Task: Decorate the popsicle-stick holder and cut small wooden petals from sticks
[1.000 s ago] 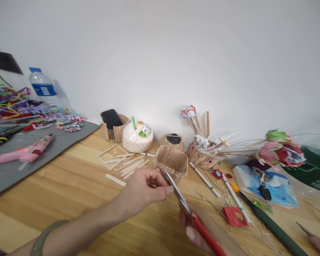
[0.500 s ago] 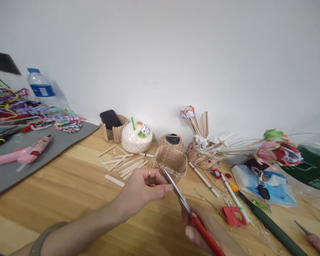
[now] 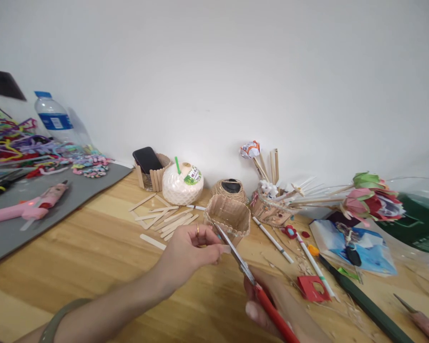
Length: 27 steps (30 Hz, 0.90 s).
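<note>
My right hand (image 3: 289, 302) is wrapped around the red handles of a pair of scissors (image 3: 273, 312), whose metal blades point up and to the left. Close to the blades, my left hand (image 3: 193, 247) pinches a small pale piece (image 3: 225, 248) between thumb and fingers. Most of that piece is covered by the fingertips, and whether the blades touch it I cannot tell. Just beyond the blades stands a box of craft sticks (image 3: 232, 209) with a rope-like trim on its rim. Several loose craft sticks (image 3: 175, 222) lie on the wooden table left of it.
A white coconut (image 3: 180, 188), a twine roll (image 3: 232, 191) and a stick box with a phone (image 3: 148, 159) line the wall. Left, a pink glue gun (image 3: 34, 205) lies on a grey mat (image 3: 89, 195). Markers (image 3: 273, 240), red felt (image 3: 312, 288) and paper flowers (image 3: 373, 202) are right.
Almost nothing differs. The scissors and both hands hold nearly the same place, and the whole view has shifted very slightly.
</note>
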Motion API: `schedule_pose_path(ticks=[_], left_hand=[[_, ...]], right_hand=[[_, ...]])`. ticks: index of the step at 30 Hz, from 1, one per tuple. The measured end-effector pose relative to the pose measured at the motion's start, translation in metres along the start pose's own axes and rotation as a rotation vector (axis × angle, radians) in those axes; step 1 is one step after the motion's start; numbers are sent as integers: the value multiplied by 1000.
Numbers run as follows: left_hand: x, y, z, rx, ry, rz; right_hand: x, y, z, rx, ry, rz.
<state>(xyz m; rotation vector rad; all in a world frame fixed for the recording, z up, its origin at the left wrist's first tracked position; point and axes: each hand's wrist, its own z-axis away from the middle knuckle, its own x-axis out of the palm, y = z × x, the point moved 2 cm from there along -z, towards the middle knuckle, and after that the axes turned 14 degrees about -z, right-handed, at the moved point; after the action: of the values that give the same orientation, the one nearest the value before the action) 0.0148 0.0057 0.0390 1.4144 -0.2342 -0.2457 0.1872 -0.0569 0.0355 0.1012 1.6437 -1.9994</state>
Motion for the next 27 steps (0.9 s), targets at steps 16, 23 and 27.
schedule_pose_path(ticks=[16,23,27], left_hand=[[-1,0,2,-1,43,-1],[-2,1,-2,4,38,4],[-6,3,-2,42,37,26]], right_hand=[[4,2,-6,26,-8,28],[3,3,-8,25,-26,13],[1,6,-13,7,-15,-18]])
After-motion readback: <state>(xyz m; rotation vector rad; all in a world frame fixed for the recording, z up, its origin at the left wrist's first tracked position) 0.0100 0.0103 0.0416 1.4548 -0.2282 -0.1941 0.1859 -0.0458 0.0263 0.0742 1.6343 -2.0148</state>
